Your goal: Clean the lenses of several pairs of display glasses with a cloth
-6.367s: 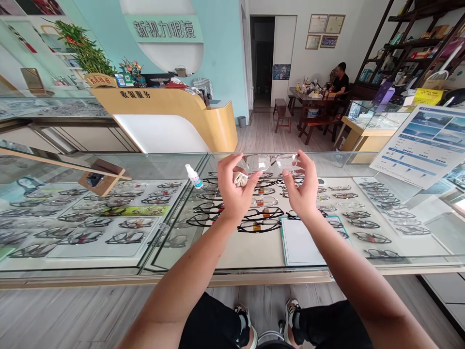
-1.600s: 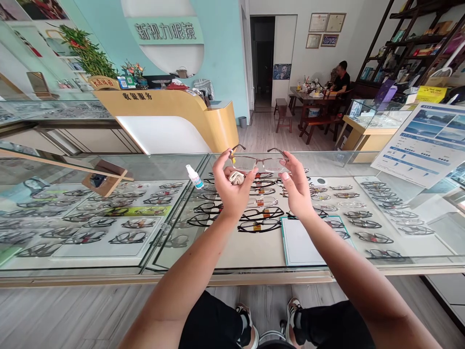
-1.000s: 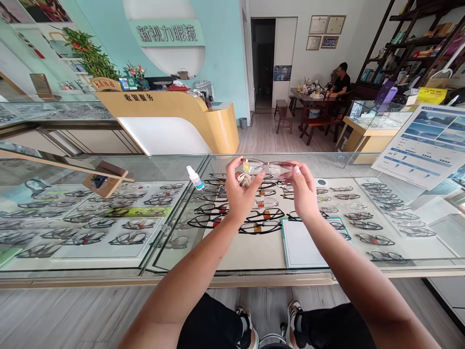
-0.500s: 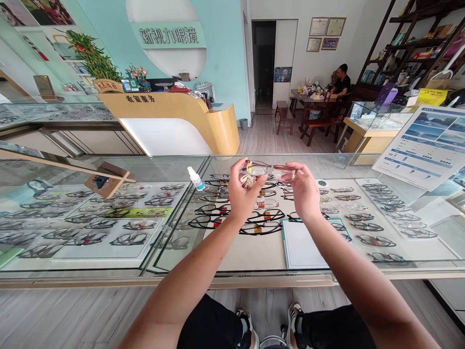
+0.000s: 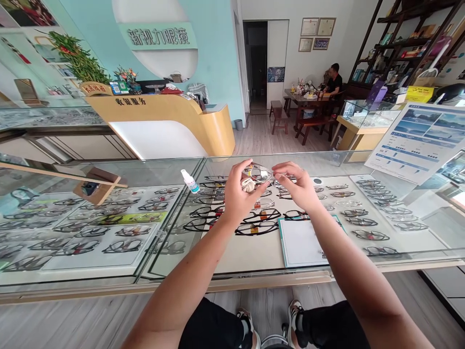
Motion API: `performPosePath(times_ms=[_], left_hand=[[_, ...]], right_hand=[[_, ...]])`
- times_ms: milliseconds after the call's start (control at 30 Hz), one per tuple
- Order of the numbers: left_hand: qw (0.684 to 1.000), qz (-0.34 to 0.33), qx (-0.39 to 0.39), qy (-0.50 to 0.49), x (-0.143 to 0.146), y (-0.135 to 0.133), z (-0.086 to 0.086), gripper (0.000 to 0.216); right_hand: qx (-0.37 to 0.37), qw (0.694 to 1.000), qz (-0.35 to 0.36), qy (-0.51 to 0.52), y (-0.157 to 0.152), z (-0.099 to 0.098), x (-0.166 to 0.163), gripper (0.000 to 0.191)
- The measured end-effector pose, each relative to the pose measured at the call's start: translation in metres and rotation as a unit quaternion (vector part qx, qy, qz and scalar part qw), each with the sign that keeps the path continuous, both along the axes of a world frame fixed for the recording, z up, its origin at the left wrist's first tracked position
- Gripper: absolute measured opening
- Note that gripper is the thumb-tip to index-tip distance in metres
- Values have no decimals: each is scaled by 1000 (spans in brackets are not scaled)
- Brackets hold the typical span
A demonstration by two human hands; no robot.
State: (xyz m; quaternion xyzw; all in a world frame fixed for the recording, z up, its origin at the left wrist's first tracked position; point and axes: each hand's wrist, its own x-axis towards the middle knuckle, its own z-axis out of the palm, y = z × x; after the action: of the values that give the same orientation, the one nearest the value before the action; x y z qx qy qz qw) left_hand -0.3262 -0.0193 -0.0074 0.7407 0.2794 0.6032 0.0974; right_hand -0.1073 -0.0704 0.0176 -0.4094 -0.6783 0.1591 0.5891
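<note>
My left hand (image 5: 238, 191) is closed around a pair of eyeglasses (image 5: 262, 173), with a bunched beige cloth (image 5: 248, 185) tucked in the same grip. The glasses are held turned sideways above the glass counter. My right hand (image 5: 296, 184) has its fingertips and thumb drawn together at the right end of the glasses. Its exact contact with the frame is hard to make out. Left of my hands, a white spray bottle (image 5: 189, 181) stands on the counter. Rows of dark-framed glasses (image 5: 257, 228) lie beneath the glass.
The glass display counter (image 5: 225, 278) stretches across in front of me. A wooden stand (image 5: 97, 186) is on the left, and a printed sheet (image 5: 417, 140) leans at the right. Beyond are a cashier desk (image 5: 218, 128) and a seated person (image 5: 333, 80) at a table.
The eyeglasses have turned from facing broadside to edge-on. My right hand has moved slightly left, closer to my left hand. The whole view has shifted a little.
</note>
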Motion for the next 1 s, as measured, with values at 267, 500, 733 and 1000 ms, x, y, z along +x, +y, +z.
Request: performPosePath(times_ms=[267,500,733,1000], left_hand=[[993,-93,-66,-14,0,-6,9,78],[971,-166,-171,-34,1,-9,14,78],[985,-60,-148,-72,7,-17,12,35],[959,-92,-261,-62,18,-31,16,40]], right_hand=[[-87,990,81,69,-1,4,3,24],[-230,950,146,152,-7,11,-1,21],[-124,979,35,160,4,-4,-8,21],[92,989,-111,-37,-2,-21,-27,18]])
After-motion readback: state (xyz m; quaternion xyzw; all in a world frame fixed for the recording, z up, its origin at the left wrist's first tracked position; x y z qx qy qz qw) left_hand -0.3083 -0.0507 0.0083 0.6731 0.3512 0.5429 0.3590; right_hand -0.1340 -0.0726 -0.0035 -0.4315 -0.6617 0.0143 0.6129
